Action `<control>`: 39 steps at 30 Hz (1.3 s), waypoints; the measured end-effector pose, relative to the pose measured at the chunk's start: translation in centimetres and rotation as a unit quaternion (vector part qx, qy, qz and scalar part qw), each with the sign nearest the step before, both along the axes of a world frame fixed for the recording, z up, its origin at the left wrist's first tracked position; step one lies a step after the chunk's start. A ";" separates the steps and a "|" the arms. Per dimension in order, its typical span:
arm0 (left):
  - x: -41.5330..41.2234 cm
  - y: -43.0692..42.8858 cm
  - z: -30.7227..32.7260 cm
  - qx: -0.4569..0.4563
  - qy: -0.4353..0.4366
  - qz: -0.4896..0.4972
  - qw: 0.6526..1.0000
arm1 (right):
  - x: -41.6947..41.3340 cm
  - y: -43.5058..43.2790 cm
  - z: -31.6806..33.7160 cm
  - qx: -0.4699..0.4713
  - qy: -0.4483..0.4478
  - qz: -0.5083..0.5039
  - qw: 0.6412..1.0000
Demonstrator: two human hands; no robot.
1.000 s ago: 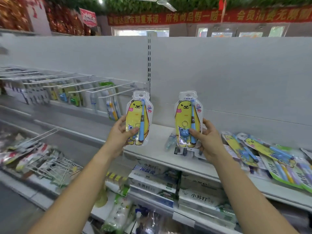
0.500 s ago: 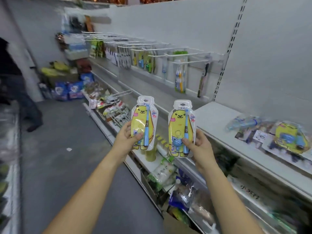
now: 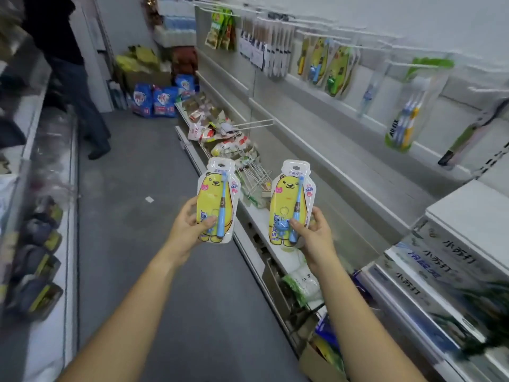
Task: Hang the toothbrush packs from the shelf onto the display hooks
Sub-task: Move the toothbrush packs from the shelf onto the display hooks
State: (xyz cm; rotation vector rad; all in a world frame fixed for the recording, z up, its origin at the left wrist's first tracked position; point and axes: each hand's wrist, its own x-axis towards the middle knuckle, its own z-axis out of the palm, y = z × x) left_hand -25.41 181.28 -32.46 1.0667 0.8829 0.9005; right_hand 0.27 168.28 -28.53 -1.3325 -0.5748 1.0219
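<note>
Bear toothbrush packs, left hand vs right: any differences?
Left pack, gripped by the left hand, is over the aisle floor; right pack, in the right hand, is in front of the lower shelf. Left pack's lower front is partly covered by the thumb; right pack's blue charm shows clearly. Shared: yellow bear card, blue brush, upright, facing the camera, not yet hung.

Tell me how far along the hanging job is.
Done: some yellow packs hang on the display hooks. In hand: left hand grips the left bear pack, right hand the right bear pack. Left: hanging both; neither is on a hook yet.
</note>
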 end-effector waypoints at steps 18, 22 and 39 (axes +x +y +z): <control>-11.4 16.4 -12.0 -0.139 0.039 0.037 0.989 | -9.7 20.1 -11.9 -0.098 0.085 0.041 0.991; -11.1 23.1 -12.4 -0.141 0.057 0.036 0.988 | -8.7 26.8 -14.3 -0.105 0.091 0.040 0.990; -12.2 54.5 -13.4 -0.154 0.066 -0.024 0.986 | -10.9 55.5 -14.8 -0.087 0.141 0.009 0.986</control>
